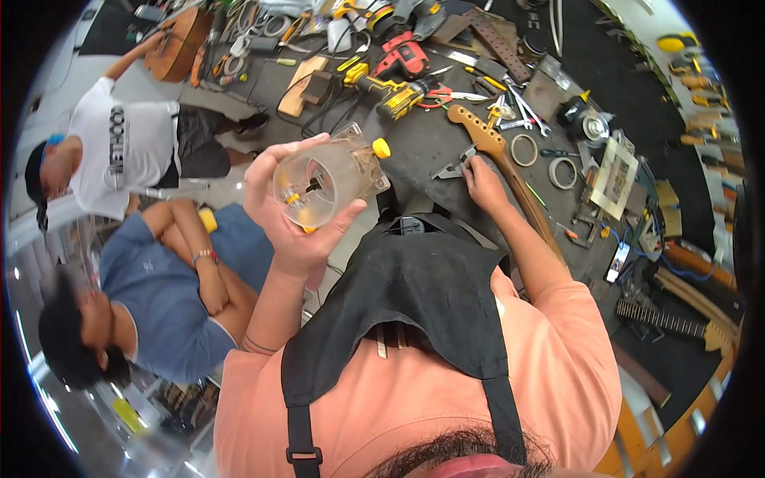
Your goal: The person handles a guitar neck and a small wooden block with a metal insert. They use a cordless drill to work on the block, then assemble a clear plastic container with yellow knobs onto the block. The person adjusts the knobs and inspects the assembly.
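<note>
My left hand (291, 219) is raised and wrapped around a clear plastic cylinder (333, 171). The cylinder has a square plate at its far end, a yellow knob on its side and yellow parts near its open end. Low over the bench edge, my right hand (484, 185) is closed on a metal caliper (453, 170), whose jaws stick out to the left. Just right of that hand lies a wooden guitar neck (504, 155), its headstock pointing away from me. My palm hides part of the caliper.
A yellow drill (390, 94), a red power tool (402, 57), pliers and wrenches (530, 111) crowd the far bench. Tape rolls (562, 172), a phone (617, 261) and another neck (661, 317) lie right. Two people (171, 279) are on my left, one touching an acoustic guitar (179, 46).
</note>
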`<state>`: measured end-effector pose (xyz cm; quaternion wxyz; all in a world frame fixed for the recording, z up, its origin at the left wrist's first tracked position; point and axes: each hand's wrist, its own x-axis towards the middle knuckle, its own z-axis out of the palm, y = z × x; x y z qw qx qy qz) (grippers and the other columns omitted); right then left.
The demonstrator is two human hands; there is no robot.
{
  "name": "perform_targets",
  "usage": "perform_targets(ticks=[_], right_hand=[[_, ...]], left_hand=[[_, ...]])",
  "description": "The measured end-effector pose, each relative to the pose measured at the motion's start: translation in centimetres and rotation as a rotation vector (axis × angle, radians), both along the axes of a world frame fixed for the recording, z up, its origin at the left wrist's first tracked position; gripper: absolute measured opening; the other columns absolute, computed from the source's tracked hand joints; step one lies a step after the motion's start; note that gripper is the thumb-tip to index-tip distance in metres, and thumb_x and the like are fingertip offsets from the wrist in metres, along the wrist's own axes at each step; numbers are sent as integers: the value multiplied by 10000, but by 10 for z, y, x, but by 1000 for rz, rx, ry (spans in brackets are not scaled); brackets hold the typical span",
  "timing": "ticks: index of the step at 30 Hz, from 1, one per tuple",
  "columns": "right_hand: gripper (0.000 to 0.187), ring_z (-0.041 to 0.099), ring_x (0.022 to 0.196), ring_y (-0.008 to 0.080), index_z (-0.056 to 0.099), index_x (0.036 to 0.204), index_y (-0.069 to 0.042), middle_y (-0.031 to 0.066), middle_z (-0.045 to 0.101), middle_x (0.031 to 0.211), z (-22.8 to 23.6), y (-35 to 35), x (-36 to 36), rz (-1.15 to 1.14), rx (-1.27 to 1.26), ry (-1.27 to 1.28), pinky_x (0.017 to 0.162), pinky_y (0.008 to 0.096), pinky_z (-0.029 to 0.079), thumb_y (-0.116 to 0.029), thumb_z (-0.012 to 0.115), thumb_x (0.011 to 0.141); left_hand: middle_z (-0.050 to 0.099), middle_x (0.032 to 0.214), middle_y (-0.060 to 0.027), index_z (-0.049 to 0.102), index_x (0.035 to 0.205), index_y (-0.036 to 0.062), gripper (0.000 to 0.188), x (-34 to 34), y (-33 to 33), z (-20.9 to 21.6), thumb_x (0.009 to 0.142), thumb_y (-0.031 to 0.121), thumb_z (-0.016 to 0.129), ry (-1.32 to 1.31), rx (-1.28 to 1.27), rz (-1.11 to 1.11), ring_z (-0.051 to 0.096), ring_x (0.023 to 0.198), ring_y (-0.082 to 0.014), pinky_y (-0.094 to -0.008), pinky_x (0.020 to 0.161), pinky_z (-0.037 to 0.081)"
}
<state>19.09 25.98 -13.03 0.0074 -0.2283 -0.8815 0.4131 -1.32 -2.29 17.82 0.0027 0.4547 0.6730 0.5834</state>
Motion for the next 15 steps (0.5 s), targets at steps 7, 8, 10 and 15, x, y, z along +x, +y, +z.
perform_targets(ticks=[7, 8, 10, 15], right_hand=[[144, 634, 1150, 484, 596, 1171, -25, 256, 664, 1171, -5, 12, 9, 265, -52, 69, 961, 538, 528, -40, 596, 1028], [133, 632, 1153, 485, 601, 1164, -20, 255, 663, 1172, -10, 15, 6, 300, -41, 78, 964, 538, 529, -42, 586, 1033], [113, 639, 1145, 479, 623, 1106, -2, 257, 658, 1171, -13, 18, -2, 331, -45, 105, 959, 546, 533, -92, 576, 1055], [395, 709, 897, 323, 662, 993, -2, 158, 707, 957, 106, 4, -27, 207, -111, -88, 800, 460, 570, -360, 577, 1136]], left_hand=[[471, 1510, -178, 318, 1632, 141, 1119, 44, -3, -8, 765, 105, 1024, 256, -37, 102, 675, 1309, -442, -575, 1089, 631], [489, 1502, -182, 335, 1630, 148, 1118, 48, 1, -10, 754, 99, 1028, 247, -15, 103, 679, 1301, -436, -565, 1087, 630], [488, 1487, -186, 294, 1642, 143, 1155, 54, 3, -10, 751, 110, 1028, 283, -55, 90, 674, 1304, -450, -592, 1080, 619], [478, 1504, -194, 293, 1647, 144, 1140, 62, -6, -12, 758, 64, 1003, 335, -101, 9, 661, 1306, -468, -612, 1081, 610]])
